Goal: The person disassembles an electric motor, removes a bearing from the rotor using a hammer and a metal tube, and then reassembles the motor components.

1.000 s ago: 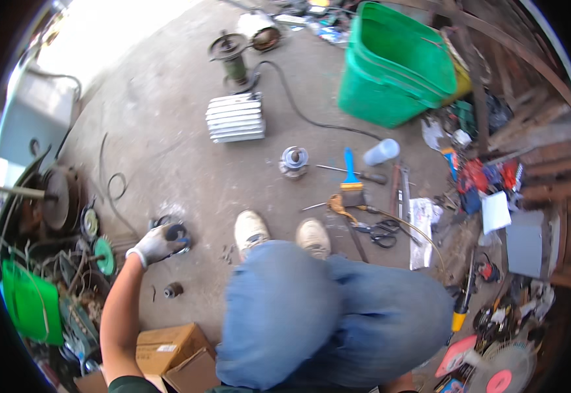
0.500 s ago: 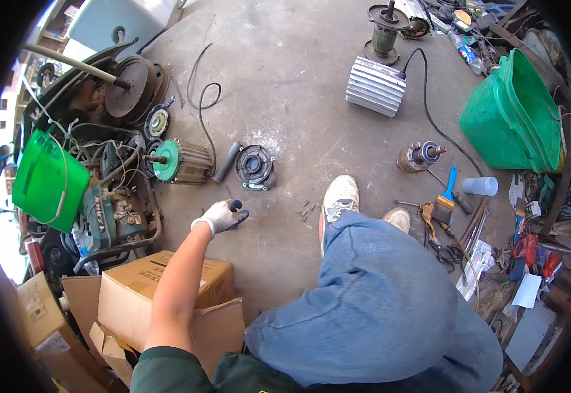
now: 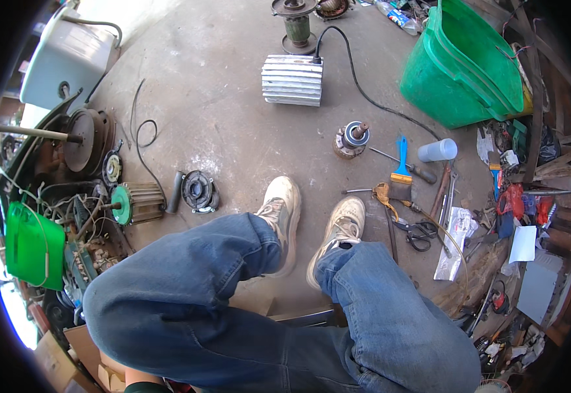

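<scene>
Neither of my hands is in view. Only a bit of my left arm (image 3: pixel 135 375) and its dark sleeve shows at the lower left edge. My bent legs in blue jeans (image 3: pixel 200 262) fill the lower middle, with both shoes (image 3: pixel 283 216) on the floor. Left of the shoes lies a round dark motor end cover (image 3: pixel 197 190), with a grey cylinder (image 3: pixel 175 192) beside it. Further left is a finned motor with a green end (image 3: pixel 138 203). A rotor with a bearing (image 3: pixel 351 139) stands ahead of my right shoe. Beyond it lies a silver finned motor housing (image 3: pixel 292 80) with a black cable.
To the right lie a blue-handled brush (image 3: pixel 401 171), a screwdriver (image 3: pixel 421 173), scissors (image 3: pixel 419 234) and a translucent cup (image 3: pixel 438 150). A large green bin (image 3: pixel 455 72) stands behind them. A bright green bucket (image 3: pixel 35 245), machinery and cardboard boxes (image 3: pixel 66 367) line the left.
My gloved left hand has left the view, pulled back from beside the end cover. The view has swung right and my legs have shifted, with both shoes now fully showing.
</scene>
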`<state>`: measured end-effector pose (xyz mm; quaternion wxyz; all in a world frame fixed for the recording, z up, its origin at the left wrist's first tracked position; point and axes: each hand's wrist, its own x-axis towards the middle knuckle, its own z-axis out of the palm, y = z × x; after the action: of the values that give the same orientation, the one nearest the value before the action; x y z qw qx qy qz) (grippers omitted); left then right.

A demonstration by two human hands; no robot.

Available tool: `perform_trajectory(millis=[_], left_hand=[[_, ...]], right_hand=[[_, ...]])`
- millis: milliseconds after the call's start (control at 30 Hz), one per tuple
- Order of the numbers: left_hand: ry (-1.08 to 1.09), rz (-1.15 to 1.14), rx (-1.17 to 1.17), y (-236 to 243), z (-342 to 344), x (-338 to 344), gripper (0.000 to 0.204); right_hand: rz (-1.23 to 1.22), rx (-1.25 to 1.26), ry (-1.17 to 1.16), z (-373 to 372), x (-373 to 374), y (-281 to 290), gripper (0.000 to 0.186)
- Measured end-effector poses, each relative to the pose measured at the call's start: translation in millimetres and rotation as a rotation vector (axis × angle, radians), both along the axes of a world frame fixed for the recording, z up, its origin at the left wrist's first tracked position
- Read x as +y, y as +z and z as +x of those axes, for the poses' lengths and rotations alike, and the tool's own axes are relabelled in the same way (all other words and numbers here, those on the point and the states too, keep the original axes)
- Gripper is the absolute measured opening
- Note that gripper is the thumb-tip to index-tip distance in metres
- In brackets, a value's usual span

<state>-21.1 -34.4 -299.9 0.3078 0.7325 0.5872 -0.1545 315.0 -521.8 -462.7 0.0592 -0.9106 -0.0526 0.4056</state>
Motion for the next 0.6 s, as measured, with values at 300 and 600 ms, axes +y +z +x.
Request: perform_trajectory(millis=[300,600], left_hand=[[-0.183,0.299,-0.102,-53,58,17,0.056],[-0.068,0.074,0.136,-162,44,153,0.064]], right_hand=[[0.049,-0.172,-0.137,33,-23,32,0.046],[-0.227,-0.492,0.084,157,-58,103,0.043]])
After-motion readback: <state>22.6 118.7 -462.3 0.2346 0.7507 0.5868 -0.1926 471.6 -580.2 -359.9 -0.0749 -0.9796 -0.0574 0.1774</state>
